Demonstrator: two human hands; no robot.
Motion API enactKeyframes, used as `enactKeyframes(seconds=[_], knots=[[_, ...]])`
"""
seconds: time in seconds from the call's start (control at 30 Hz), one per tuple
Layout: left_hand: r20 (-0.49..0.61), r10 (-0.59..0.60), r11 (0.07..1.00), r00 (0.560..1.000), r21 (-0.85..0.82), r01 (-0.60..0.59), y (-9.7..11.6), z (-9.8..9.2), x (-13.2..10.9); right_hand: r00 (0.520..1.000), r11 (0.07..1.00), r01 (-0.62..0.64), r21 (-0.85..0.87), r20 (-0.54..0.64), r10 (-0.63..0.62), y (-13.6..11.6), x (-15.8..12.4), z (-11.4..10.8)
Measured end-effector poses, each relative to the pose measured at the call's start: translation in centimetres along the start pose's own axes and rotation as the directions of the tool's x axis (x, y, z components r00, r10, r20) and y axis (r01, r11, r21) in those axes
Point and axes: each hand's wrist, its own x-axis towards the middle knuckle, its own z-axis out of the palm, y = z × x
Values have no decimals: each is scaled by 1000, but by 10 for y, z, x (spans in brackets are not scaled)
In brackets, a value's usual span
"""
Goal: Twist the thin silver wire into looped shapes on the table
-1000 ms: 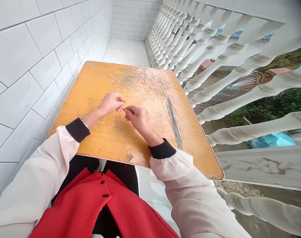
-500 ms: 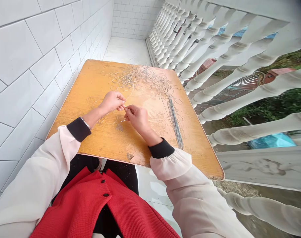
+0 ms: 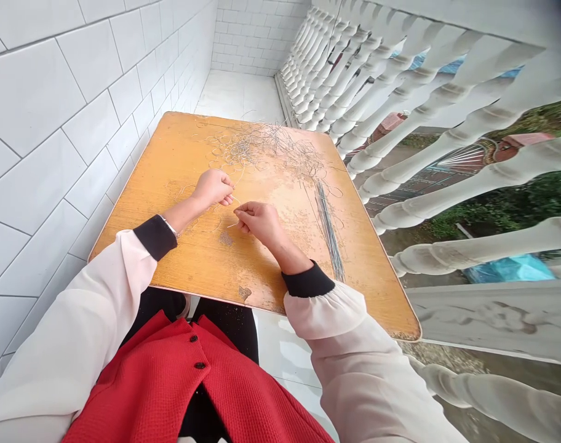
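Above the middle of the wooden table (image 3: 170, 166), my left hand (image 3: 214, 187) is closed in a pinch on a thin pale wire (image 3: 237, 200). Just to its right and a bit nearer to me, my right hand (image 3: 257, 223) is also pinched shut. A short stretch of the wire shows between the two sets of fingertips, and a pale end sticks out below my right fingers. Further back lies a loose tangle of curled wires (image 3: 243, 147). To the right, a bundle of straight grey wires (image 3: 329, 231) rests lengthwise on the table.
A white tiled wall (image 3: 40, 154) runs along the left side. On the right stands a white baluster railing (image 3: 419, 166), with greenery and a blue plastic cover (image 3: 511, 268) beyond it. Worn patches mark the tabletop.
My right hand has drawn slightly away from my left, to the right and toward me. The gap between the fingertips has widened, showing more wire. My left hand stays nearly in place.
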Motion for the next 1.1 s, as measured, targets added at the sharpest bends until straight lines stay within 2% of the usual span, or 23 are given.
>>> enactKeyframes(seconds=[0.1,0.23,0.37,0.4,0.47,0.53,0.6,0.77,0.9,1.1], knots=[[-5,-10,1000,1000,2,10,-1,3,2,997,993,-76,85,36,73,-3,-1,3],[-16,-8,1000,1000,-22,8,-2,5,4,993,982,-96,164,84,83,-4,-1,5],[22,-26,1000,999,-4,26,-2,5,4,980,988,-125,92,169,108,-3,0,0],[37,-29,1000,999,9,29,-1,4,4,982,993,-111,50,161,102,-3,1,-3],[66,-23,999,998,32,20,-1,3,2,998,999,-40,7,59,39,-3,3,-10],[104,-8,999,995,53,3,-1,2,0,996,997,48,59,-74,-43,-2,6,-18],[151,-2,997,989,76,-9,0,3,-4,990,980,87,176,-121,-66,1,10,-23],[246,12,998,969,57,-27,0,7,-12,997,911,57,409,-72,-30,12,19,-19],[189,-24,999,982,43,16,-2,-1,-14,998,886,23,463,-65,8,16,21,-18],[134,-32,998,991,57,24,-8,-24,-21,988,871,-97,481,-61,144,18,24,-19]])
